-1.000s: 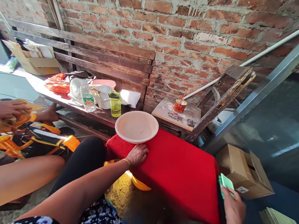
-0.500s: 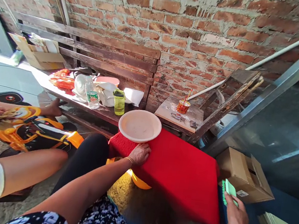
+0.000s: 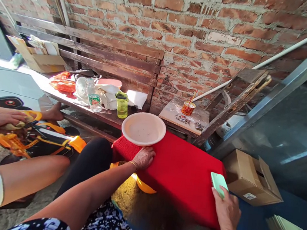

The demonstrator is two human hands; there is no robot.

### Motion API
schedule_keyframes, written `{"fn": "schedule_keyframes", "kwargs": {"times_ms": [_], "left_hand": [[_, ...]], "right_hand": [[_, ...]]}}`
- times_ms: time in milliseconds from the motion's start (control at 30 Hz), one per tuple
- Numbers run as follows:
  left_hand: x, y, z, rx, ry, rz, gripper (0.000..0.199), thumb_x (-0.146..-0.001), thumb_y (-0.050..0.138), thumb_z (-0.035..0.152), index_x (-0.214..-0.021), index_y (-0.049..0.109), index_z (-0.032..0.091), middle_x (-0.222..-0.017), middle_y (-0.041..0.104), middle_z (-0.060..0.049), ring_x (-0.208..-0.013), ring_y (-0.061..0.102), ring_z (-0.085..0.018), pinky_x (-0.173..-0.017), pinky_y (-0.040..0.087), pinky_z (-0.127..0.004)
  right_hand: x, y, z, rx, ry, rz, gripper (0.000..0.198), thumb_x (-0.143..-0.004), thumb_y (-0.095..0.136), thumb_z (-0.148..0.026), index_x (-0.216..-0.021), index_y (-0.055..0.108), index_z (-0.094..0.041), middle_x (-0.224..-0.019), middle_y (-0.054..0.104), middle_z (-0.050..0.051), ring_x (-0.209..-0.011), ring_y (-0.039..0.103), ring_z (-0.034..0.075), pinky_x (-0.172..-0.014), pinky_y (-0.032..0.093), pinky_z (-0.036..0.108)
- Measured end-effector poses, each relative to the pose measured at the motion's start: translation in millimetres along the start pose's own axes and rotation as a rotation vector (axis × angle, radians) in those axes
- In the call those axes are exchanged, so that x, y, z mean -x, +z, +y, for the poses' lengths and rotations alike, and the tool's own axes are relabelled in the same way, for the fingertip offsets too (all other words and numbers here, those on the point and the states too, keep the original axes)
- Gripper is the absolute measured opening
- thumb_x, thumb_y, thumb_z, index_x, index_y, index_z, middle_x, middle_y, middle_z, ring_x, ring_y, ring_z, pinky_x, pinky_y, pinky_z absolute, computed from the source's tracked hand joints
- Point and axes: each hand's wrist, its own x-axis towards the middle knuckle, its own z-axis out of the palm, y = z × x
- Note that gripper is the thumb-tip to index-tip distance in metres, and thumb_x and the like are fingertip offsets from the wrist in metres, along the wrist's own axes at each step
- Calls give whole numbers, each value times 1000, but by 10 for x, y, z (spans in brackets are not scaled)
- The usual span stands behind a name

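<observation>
My right hand [image 3: 227, 208] grips a light green scrub brush [image 3: 218, 184], its bristles facing the right end of a red cloth [image 3: 185, 171]. The cloth lies spread over a low board or table and hangs down at its edges. On the cloth's near left edge rests my left hand [image 3: 144, 158], fingers bent and closed on the fabric. Just beyond those fingers stands a pale pink basin [image 3: 143, 128], which looks almost bare inside. Whether the left fingers touch the basin's rim I cannot tell.
A yellow tub [image 3: 146, 185] shows under the cloth. Left, another person's hands [image 3: 4, 119] hold an orange and black thing. A wooden bench [image 3: 108, 115] carries a green bottle [image 3: 121, 105], a water bottle [image 3: 94, 98] and a fan. A cardboard box [image 3: 252, 179] stands right.
My right hand has brought the brush leftward from beside the box onto the cloth's right end. My left hand and the basin have stayed put. The other person's hands shifted slightly.
</observation>
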Motion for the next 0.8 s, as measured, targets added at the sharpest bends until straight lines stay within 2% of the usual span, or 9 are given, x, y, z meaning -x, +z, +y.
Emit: {"fn": "schedule_keyframes", "kwargs": {"times_ms": [100, 133, 200, 267, 400, 500, 567, 667, 800], "left_hand": [[-7, 1, 7, 0, 1, -4, 21, -91, 54, 12, -102, 70, 19, -104, 66, -8, -106, 59, -24, -104, 42, -39], [-10, 3, 8, 2, 4, -5, 20, -91, 54, 12, -102, 70, 19, -104, 66, -8, -106, 59, -24, -104, 42, -39], [-13, 8, 7, 9, 7, -3, 20, -91, 55, 12, -101, 70, 20, -104, 65, -8, -106, 59, -24, -104, 42, -39], [-14, 11, 6, 12, 9, 0, 19, -91, 55, 13, -101, 70, 20, -104, 66, -8, -106, 59, -25, -105, 41, -40], [-6, -2, 15, 5, 3, -7, 19, -91, 55, 13, -101, 70, 20, -106, 66, -8, -108, 59, -25, -106, 41, -41], [1, -19, 25, 1, -8, -12, 20, -91, 55, 12, -103, 70, 20, -106, 66, -8, -108, 60, -25, -106, 41, -40], [2, -26, 28, 1, -9, -15, 21, -91, 55, 12, -104, 70, 19, -106, 66, -9, -108, 60, -25, -106, 41, -40], [1, -27, 26, 4, -7, -23, 21, -91, 55, 12, -104, 70, 18, -107, 67, -9, -108, 60, -25, -105, 42, -41], [-5, -16, 23, 8, 0, -17, 21, -91, 54, 13, -105, 70, 19, -106, 66, -9, -108, 59, -25, -107, 41, -41]], "right_hand": [[-93, -134, 321, 38, 266, -6, 84, -81, 32, -81, -123, 72, -20, -90, 62, 20, -90, 61, 42, -73, 46, 52], [-122, -169, 362, 29, 307, -10, 86, -80, 33, -82, -123, 72, -19, -87, 62, 20, -91, 60, 42, -72, 46, 52], [-167, -192, 303, -28, 300, -7, 85, -81, 34, -82, -123, 72, -19, -84, 63, 20, -93, 59, 43, -71, 46, 52], [-176, -136, 57, -115, 179, 20, 82, -81, 36, -83, -120, 72, -20, -88, 64, 18, -95, 58, 40, -75, 48, 51], [-30, 157, -735, -259, -233, 37, 76, -87, 38, -81, -116, 72, -20, -99, 63, 13, -94, 60, 31, -84, 49, 45], [145, 388, -1232, -242, -469, -27, 59, -95, 40, -69, -118, 72, -24, -102, 62, 10, -92, 61, 26, -83, 48, 40], [219, 485, -1394, -176, -540, -71, 47, -97, 45, -59, -119, 72, -27, -102, 63, 9, -94, 62, 25, -83, 47, 38], [214, 515, -1332, -100, -484, -111, 41, -95, 50, -52, -119, 71, -27, -104, 63, 8, -95, 63, 25, -82, 46, 38], [53, 342, -788, -10, -224, -92, 55, -93, 42, -60, -122, 71, -24, -102, 63, 11, -95, 62, 29, -80, 47, 41]]}}
